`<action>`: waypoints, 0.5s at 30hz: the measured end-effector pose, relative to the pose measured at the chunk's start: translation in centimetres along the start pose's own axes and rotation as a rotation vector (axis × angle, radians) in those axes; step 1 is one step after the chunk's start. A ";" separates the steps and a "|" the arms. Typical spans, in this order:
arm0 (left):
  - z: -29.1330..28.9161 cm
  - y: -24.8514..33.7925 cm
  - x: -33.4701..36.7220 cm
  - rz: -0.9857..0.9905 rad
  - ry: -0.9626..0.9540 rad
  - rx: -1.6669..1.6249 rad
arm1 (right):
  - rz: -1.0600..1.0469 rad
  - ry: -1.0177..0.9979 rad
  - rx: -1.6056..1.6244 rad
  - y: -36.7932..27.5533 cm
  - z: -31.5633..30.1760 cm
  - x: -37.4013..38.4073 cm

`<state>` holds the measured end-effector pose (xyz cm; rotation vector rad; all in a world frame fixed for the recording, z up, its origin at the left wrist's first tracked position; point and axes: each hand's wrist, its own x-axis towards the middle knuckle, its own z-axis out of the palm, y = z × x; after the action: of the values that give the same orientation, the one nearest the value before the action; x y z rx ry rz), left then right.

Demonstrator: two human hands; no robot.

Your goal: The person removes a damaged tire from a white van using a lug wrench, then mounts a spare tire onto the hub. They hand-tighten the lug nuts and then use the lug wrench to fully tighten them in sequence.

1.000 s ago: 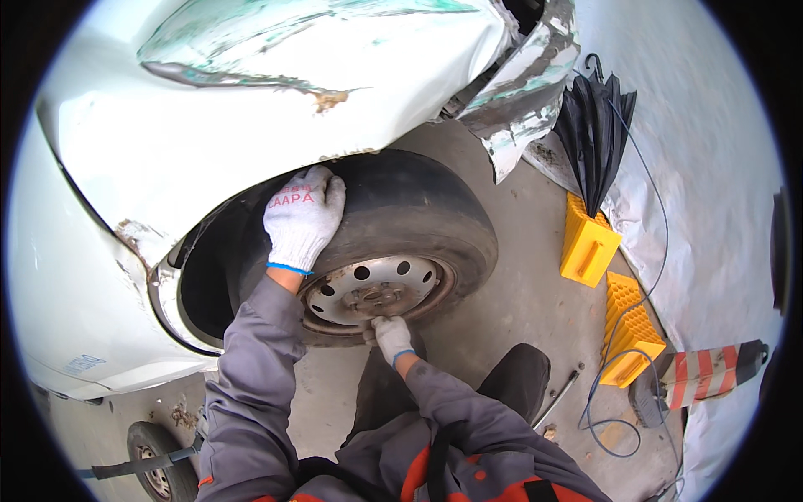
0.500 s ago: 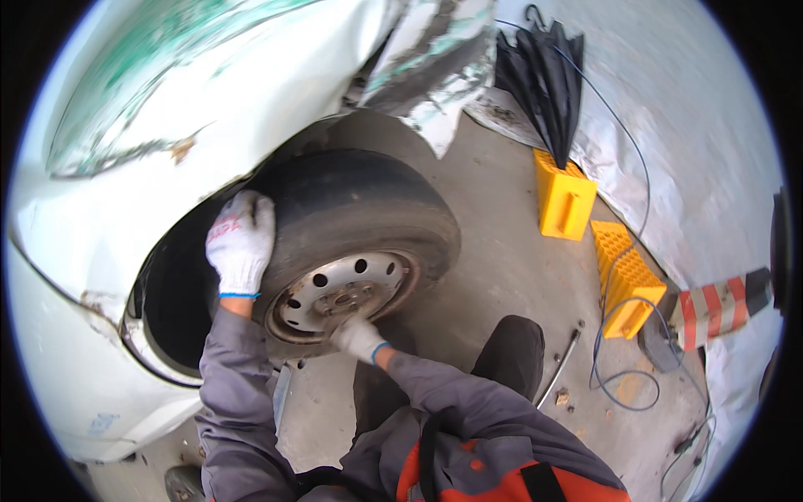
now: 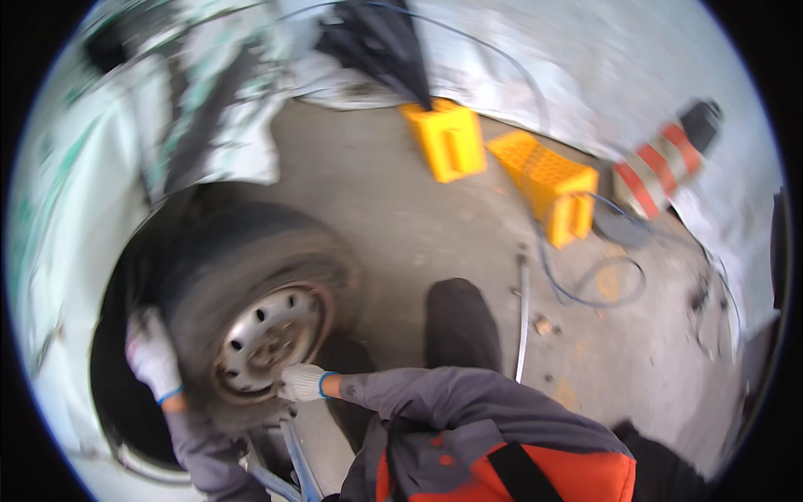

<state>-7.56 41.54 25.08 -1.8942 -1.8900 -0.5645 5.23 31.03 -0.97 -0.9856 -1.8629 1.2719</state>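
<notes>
A car wheel, with a black tire [image 3: 251,243] and a rusty silver steel rim [image 3: 242,339], stands tilted at the wheel arch of a pale, damaged car body [image 3: 84,243]. My left hand [image 3: 153,360], in a white work glove with a blue cuff, is closed against the tire's left side inside the dark arch; its fingertips are blurred. At the lower right edge of the rim, my right hand [image 3: 305,382], gloved alike, has its fingers closed on the wheel. Below the wheel lie blue metal bars [image 3: 299,460], partly behind my left forearm.
Two yellow wheel chocks [image 3: 447,142] [image 3: 548,184] stand on the concrete floor [image 3: 401,209]. A black folded umbrella [image 3: 381,50] leans at one. A metal rod [image 3: 524,318] lies right of my knee [image 3: 462,326]. Farther right are a looping cable [image 3: 577,297] and a red-and-white striped object [image 3: 657,171].
The view has swung right, so wheel, chocks and rod appear farther left. My left hand sits lower on the tire's side. The right hand stays at the rim. More of the blue bars shows.
</notes>
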 end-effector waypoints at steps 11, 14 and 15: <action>0.0 -4.1 0.6 -0.124 -0.063 0.061 | 1.252 1.080 -0.331 16.6 -19.7 -39.8; 1.2 -7.4 1.7 -0.104 -0.130 0.046 | 1.751 1.068 -0.267 20.2 -10.9 -52.1; 1.4 -7.9 2.0 -0.073 -0.110 0.019 | 1.897 1.072 -0.242 20.7 -8.8 -55.2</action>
<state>-15.49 44.04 25.00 -1.8854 -2.0337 -0.4718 44.26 -7.80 -23.90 -2.9417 0.1877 0.7458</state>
